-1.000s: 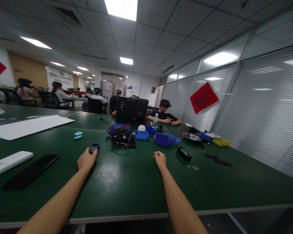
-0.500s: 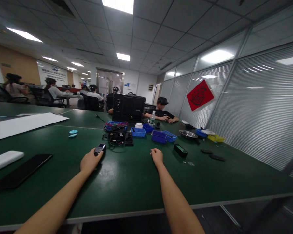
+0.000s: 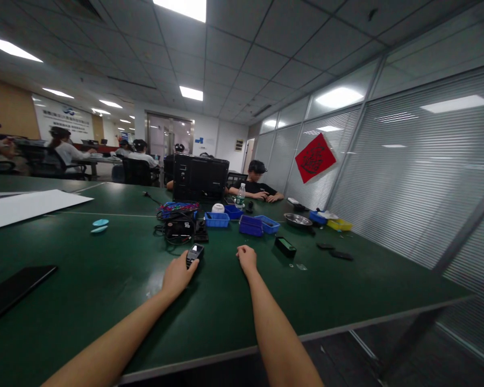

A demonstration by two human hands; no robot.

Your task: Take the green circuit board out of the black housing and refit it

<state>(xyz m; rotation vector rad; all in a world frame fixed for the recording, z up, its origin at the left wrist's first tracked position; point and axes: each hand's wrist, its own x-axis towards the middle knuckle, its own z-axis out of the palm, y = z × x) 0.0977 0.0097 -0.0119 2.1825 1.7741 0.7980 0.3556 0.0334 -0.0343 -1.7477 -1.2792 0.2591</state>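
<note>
My left hand (image 3: 179, 276) is closed around a small dark handheld device with a screen and keys (image 3: 194, 255), just above or on the green table; the exact contact is hidden. To its right, my right hand (image 3: 247, 258) rests on the table with its fingers curled in, and no object shows in it. Right of that hand lies a small black box with a green inside or top (image 3: 285, 246). A small pale ring (image 3: 291, 265) and a scrap of clear plastic (image 3: 301, 267) are close by.
Farther back are tangled cables with a black device (image 3: 179, 230), blue bins (image 3: 250, 225), a baseball (image 3: 218, 208), a bottle (image 3: 240, 196), a metal pan (image 3: 297, 220) and a monitor (image 3: 200, 177). Turquoise pieces (image 3: 99, 229) lie left. A person (image 3: 258, 185) sits across the table.
My left hand has moved right with the handheld device, closer to my right hand. The view has turned slightly right; my right hand stays about in place on the table.
</note>
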